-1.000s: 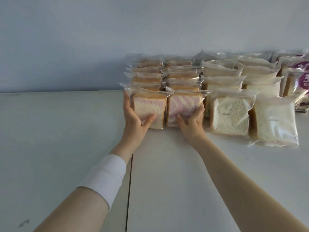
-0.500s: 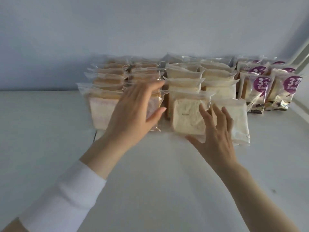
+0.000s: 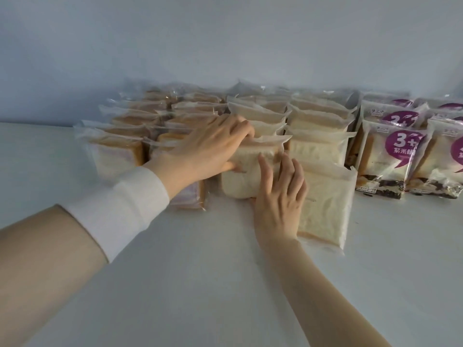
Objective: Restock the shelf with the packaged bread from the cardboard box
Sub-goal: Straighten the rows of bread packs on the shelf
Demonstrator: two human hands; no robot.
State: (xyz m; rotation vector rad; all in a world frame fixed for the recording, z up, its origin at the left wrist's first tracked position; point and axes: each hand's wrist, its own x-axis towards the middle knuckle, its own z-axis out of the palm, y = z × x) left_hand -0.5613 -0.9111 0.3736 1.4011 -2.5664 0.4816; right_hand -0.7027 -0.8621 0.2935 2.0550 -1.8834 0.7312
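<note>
left fingers [image 3: 239, 126]: curled over the top seal of the front pale packet [image 3: 238, 186], thumb on its near face; the left hand [image 3: 210, 149] pinches it along the top.
right fingers [image 3: 265, 171]: straight and together, laid flat against the packet's near face; the right hand [image 3: 278, 196] presses and grips nothing.
packet position: stands on the shelf [image 3: 200, 284] at the front of the middle pale row, roughly upright, directly ahead of both palms.
key relation: the packet lies away from the fingers toward the back wall [image 3: 225, 46], so the likely move is a push straight back into its row.
long axis: broad face toward the person, top seal running left to right.
nearer hand: both touch it; the left holds the top, the right backs the lower face.
right neighbour: a leaning packet [image 3: 325, 204] tilts back just beside the right hand, touching or nearly so; cannot tell which.
left neighbour: brown-crust packets [image 3: 117, 149] in rows, partly under the left wrist and white cuff [image 3: 117, 204].
far right: purple-label packets [image 3: 398, 156], upright, apart from both hands.
edges: rows behind look tightly packed; little slack rearward, by judgement.
open room: bare shelf toward the person and off to the left.
cardboard box: not in view.
</note>
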